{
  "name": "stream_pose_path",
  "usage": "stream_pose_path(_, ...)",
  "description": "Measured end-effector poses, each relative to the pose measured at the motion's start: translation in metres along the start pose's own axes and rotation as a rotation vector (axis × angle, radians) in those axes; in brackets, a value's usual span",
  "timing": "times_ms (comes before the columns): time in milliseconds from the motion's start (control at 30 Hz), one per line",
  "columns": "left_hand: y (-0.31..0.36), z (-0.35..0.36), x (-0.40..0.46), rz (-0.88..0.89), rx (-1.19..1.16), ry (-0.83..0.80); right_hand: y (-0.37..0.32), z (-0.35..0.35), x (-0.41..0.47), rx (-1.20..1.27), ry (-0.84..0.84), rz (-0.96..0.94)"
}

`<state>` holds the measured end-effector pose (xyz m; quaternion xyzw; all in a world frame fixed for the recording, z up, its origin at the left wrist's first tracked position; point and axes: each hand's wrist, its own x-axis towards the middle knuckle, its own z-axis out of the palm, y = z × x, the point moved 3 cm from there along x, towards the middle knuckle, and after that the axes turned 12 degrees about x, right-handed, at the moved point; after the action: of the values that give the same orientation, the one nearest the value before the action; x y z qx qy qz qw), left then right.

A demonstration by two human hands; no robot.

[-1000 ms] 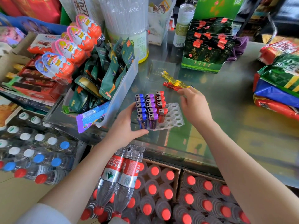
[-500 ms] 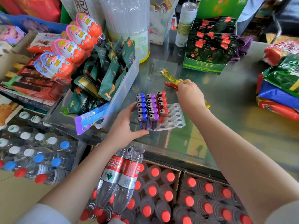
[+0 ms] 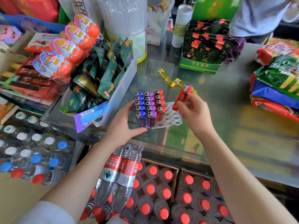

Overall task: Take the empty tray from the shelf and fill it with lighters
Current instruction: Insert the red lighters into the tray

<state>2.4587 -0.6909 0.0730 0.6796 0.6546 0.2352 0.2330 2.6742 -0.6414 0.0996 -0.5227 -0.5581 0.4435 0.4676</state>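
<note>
Head view: the right hand (image 3: pixel 195 114) has just lifted a red lighter (image 3: pixel 182 98) off the surface (image 3: pixel 226 126), fingers pinching it above the tray (image 3: pixel 171 118); the left hand (image 3: pixel 123 126) grips the tray's edge, ready for insertion.

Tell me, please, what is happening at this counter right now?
A person is loading lighters into a white holed tray on the glass counter. The left hand holds the tray's near left corner. The right hand pinches a red lighter above the tray's right side. A blue row and a purple row are full, a red row is nearly full, and the holes to the right are empty. Two yellow lighters lie loose on the counter behind.
</note>
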Motion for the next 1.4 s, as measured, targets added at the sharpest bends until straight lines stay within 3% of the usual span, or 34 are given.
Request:
stream_pose_path(100, 0.000, 0.000, -0.001, -0.009, -0.023, 0.002, -0.001, 0.003, -0.028, 0.200, -0.128, 0.000)
stream_pose_path(200, -0.001, 0.001, 0.000, -0.015, -0.029, -0.002, 0.003, 0.009, -0.038, 0.242, -0.193, -0.004)
stream_pose_path(533, -0.005, 0.003, 0.002, 0.004, -0.029, 0.022, 0.006, 0.027, -0.041, -0.125, -0.216, -0.207)
stream_pose_path(1067, -0.004, 0.003, 0.001, 0.001, -0.009, 0.021, 0.008, 0.026, -0.039, -0.288, -0.216, -0.284)
stream_pose_path(1400, -0.005, 0.003, 0.001, 0.011, -0.020, 0.024, 0.005, 0.022, -0.033, -0.329, -0.310, -0.317)
